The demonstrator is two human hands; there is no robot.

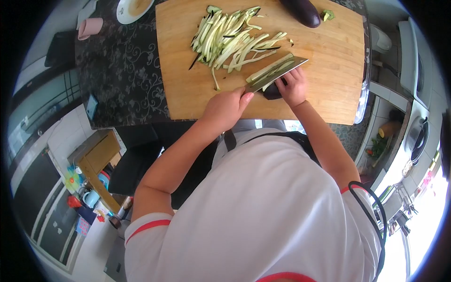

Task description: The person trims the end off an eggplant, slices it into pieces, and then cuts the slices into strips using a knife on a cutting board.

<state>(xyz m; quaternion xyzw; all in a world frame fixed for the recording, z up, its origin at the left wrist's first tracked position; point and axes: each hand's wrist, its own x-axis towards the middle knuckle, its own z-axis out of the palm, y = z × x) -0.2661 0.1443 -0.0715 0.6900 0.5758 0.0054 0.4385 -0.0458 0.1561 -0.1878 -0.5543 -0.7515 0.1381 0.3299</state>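
Observation:
My left hand (222,109) is closed round the handle of a kitchen knife (277,75), whose wide blade slants up to the right. Under and beside the blade lies a dark-skinned eggplant piece (272,92). My right hand (294,87) grips this piece from the right, its fingertips close to the blade and partly hidden. Pale slices (268,67) lie along the far side of the knife. Farther off, a loose heap of cut eggplant strips (225,40) spreads over the wooden cutting board (324,80).
At the board's far edge lie a whole eggplant (303,11) and a green cut-off stem (327,15). The dark patterned table (127,80) carries a white plate (134,10), a pink cup (90,28) and a phone (92,107) at left. A black chair (134,162) stands below the table's edge.

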